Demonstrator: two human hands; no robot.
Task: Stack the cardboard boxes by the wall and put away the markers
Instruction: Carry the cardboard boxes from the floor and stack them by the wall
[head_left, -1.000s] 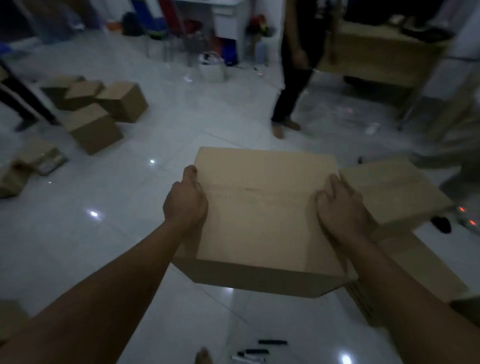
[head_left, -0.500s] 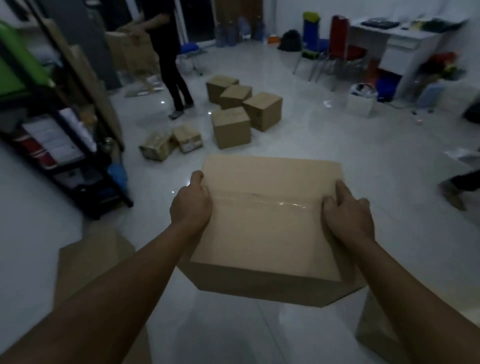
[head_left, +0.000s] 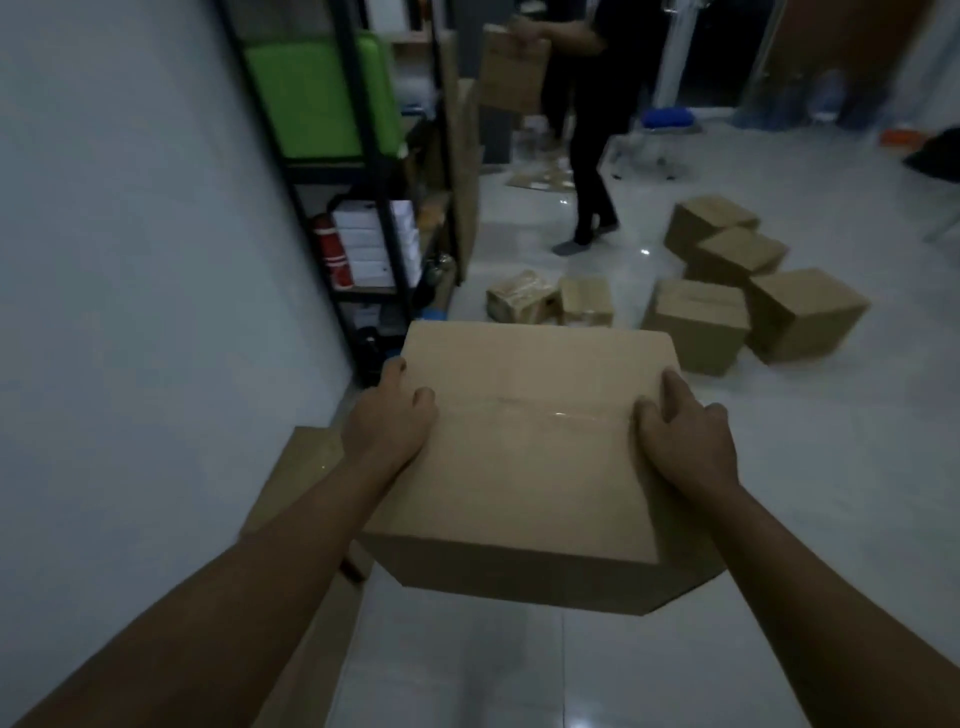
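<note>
Dim storeroom or office back room, probably: metal shelving rack (head_left: 374, 171), cardboard boxes (head_left: 696, 325) scattered on tiled floor (head_left: 831, 467).

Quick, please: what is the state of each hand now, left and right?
Left hand: closed on the left edge of the taped cardboard box, holding it up.
Right hand: closed on the box's right edge, holding it too.

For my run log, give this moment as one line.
left hand, right hand: hold cardboard box | off floor | wall at left
</note>
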